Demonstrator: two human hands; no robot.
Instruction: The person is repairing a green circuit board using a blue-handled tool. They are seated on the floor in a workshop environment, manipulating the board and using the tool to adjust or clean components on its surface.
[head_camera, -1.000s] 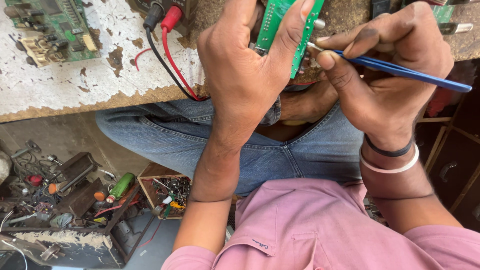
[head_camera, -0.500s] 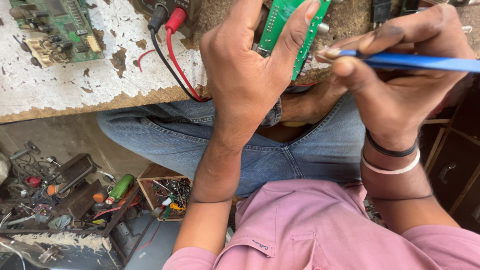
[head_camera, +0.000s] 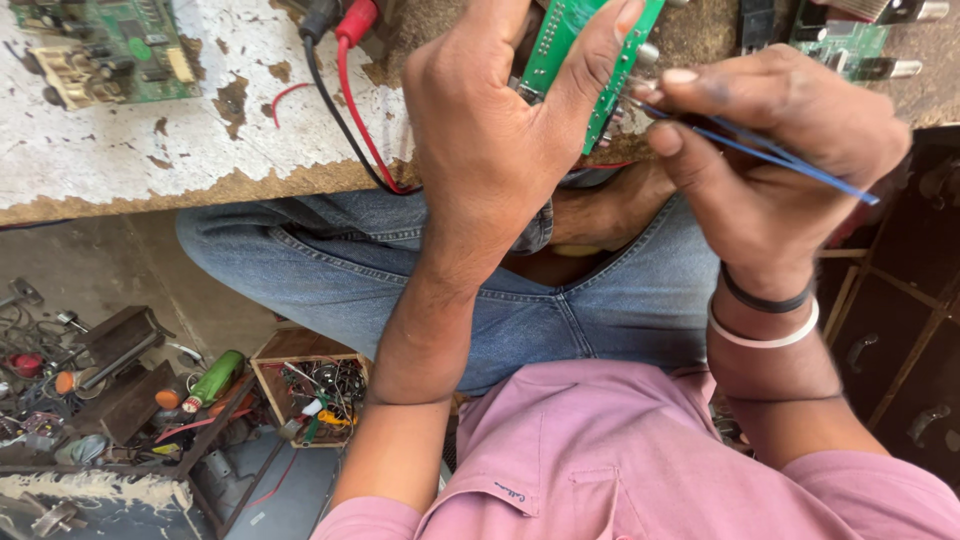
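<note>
Gripping a narrow green circuit board (head_camera: 590, 50) at the bench edge, the left hand (head_camera: 500, 140) wraps it with thumb over the face and fingers behind, hiding most of it. Pinched in the right hand (head_camera: 780, 160), blue tweezers (head_camera: 760, 150) touch their tips to the board's edge.

Beneath them, the worn workbench (head_camera: 150, 150) has flaking white paint over crumbly brown board. Below it, a dusty floor holds a wooden box of wires (head_camera: 310, 385) and a green bottle (head_camera: 215, 378). On the bench lie another green circuit board (head_camera: 110, 45) and red and black probe leads (head_camera: 345, 90).
</note>
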